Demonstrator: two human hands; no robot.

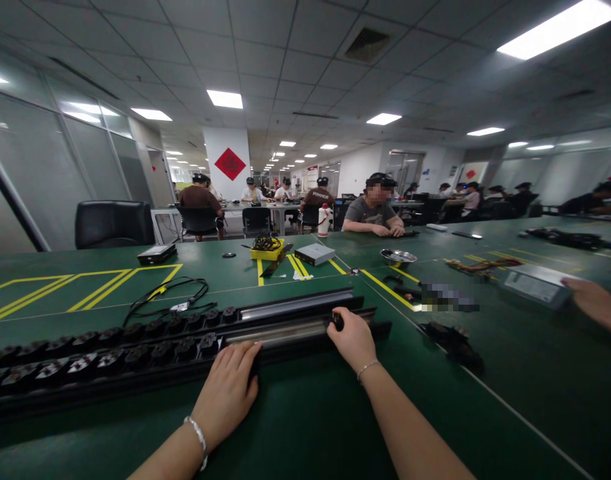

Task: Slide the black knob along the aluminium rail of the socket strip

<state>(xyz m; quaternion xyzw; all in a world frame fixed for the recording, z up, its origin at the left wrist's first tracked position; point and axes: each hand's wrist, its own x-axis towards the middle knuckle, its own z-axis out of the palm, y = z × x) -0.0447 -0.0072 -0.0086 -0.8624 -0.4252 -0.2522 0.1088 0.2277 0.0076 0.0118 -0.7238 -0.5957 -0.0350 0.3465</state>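
Note:
Two long black tracks lie side by side across the table, a near track (292,335) and a far track (298,305). Several black socket-like modules (161,353) sit in a row along the left part of each; shiny metal shows in the bare right part. My left hand (230,377) lies on the near track beside its rightmost module (208,344), fingers stretched out. Near that track's right end, my right hand (352,337) pinches a small black module (338,321) over the channel. My fingers partly hide this module, so I cannot tell whether it is seated.
A black cable (168,293) lies behind the tracks. Further back are a yellow box (266,250) of cables, a grey drive (314,253) and a metal bowl (398,257). Another person's hand (595,303) touches a metal power supply (534,287) at right. A person (372,213) sits opposite.

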